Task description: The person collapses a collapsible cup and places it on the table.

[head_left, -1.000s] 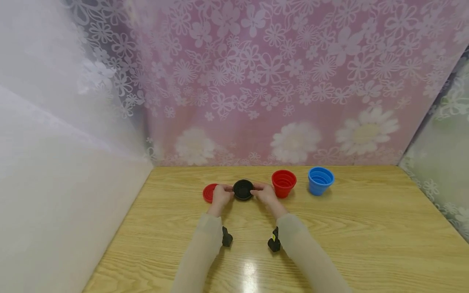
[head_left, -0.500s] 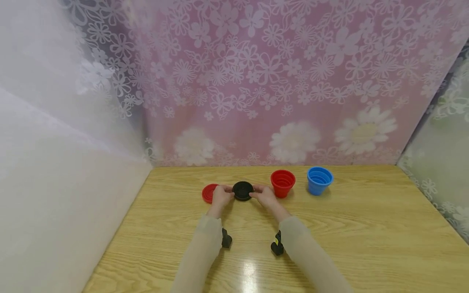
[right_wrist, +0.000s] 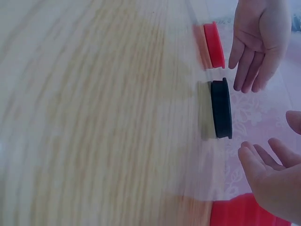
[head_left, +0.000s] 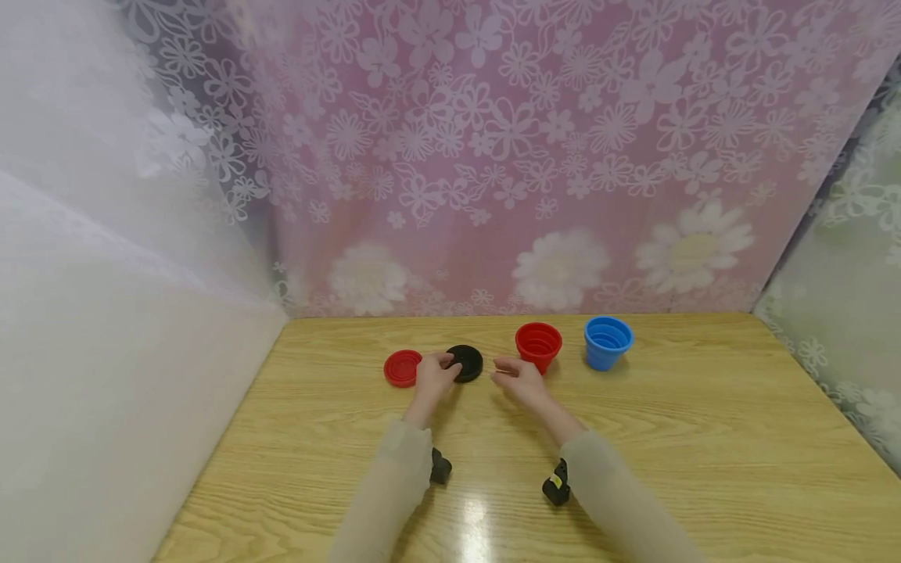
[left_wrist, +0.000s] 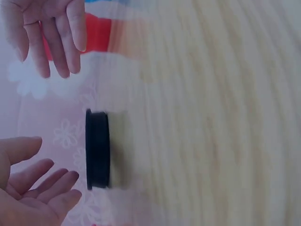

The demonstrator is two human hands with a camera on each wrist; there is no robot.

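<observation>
A black collapsible cup (head_left: 465, 363), folded down flat, lies on the table. In the left wrist view the folded cup (left_wrist: 98, 149) shows as a low disc with a wider rim. My left hand (head_left: 432, 378) is just left of it, fingers relaxed and apart from it. To its right my right hand (head_left: 521, 379) hovers with loose fingers, holding nothing. Both the left hand (right_wrist: 259, 44) and the right hand (right_wrist: 275, 174) show bare palms in the right wrist view. A red folded cup (head_left: 402, 368) lies left of the black one, beside the left hand.
Behind the right hand stands a red cup (head_left: 538, 344), expanded and upright. Farther right is an expanded blue cup (head_left: 608, 342). A pink floral curtain (head_left: 450, 195) hangs along the back edge of the wooden table (head_left: 338, 469), with pale sheets at both sides.
Both hands held the black cup's sides before; it sank flatter between the first two frames. Now they have let go, the right hand drawing off to the right.
</observation>
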